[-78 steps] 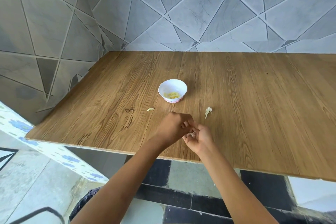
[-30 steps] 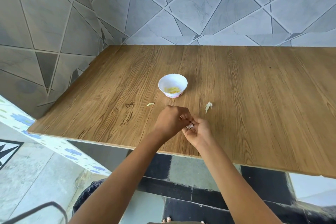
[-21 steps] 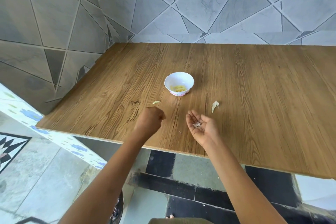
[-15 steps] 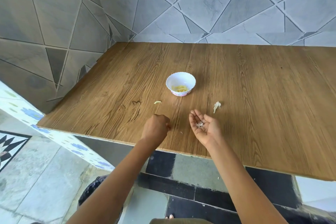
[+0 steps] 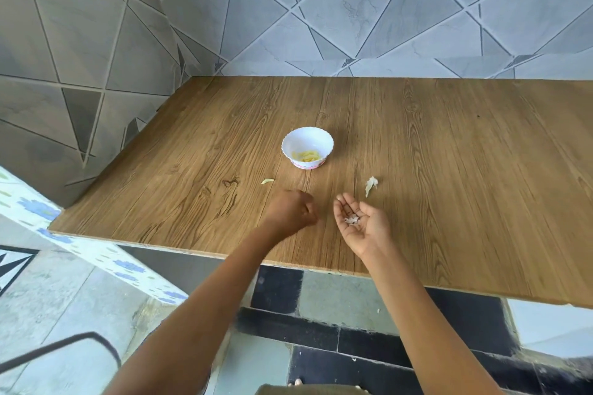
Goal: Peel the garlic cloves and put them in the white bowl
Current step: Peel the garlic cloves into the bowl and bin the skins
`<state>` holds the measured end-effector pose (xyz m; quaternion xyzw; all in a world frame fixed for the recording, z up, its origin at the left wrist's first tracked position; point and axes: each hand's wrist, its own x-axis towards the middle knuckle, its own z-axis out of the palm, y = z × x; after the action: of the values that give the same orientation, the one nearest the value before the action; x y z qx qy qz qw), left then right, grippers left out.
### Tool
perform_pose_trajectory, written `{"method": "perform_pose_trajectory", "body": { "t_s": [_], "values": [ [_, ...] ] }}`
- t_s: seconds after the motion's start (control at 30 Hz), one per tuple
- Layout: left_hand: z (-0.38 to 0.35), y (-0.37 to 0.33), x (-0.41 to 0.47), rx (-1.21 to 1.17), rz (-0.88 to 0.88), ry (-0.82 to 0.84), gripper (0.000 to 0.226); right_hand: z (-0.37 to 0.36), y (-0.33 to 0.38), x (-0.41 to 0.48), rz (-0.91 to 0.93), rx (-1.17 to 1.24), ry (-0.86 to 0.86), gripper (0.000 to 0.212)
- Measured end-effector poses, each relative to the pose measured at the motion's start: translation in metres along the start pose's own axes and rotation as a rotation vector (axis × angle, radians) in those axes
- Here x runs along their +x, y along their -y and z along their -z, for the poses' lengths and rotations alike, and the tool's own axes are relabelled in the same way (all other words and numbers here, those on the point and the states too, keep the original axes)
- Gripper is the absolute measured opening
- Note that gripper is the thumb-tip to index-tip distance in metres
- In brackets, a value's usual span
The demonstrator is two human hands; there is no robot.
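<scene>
Holding the right hand (image 5: 361,223) palm up, fingers straight and relaxed, carrying a few white skin flakes (image 5: 351,219) loose on the palm. Curling the left hand (image 5: 290,212) into a fist, knuckles up, low over the table (image 5: 449,170); not possible to tell whether hiding a clove inside. Leaving one garlic clove (image 5: 268,181) on the wood just beyond that fist, and the white bowl (image 5: 307,139) further back with peeled cloves (image 5: 306,155) inside. Probably risking spilling the flakes by tilting the palm, dropping skin into the bowl, or knocking the loose clove away while reaching.
</scene>
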<state>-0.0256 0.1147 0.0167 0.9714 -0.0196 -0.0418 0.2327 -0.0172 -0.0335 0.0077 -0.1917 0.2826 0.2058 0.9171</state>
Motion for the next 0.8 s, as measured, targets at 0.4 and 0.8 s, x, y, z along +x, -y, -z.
{"method": "perform_pose_trajectory", "body": {
  "t_s": [0.4,0.8],
  "values": [
    [0.025,-0.002,-0.028,-0.285,-0.096,-0.215,0.016,-0.026,-0.045,0.0,-0.089,-0.142,-0.035,0.031],
    [0.044,0.142,-0.21,-1.012,0.677,-0.851,0.018,-0.05,-0.235,0.001,-0.586,-0.548,0.218,0.035]
  ]
}}
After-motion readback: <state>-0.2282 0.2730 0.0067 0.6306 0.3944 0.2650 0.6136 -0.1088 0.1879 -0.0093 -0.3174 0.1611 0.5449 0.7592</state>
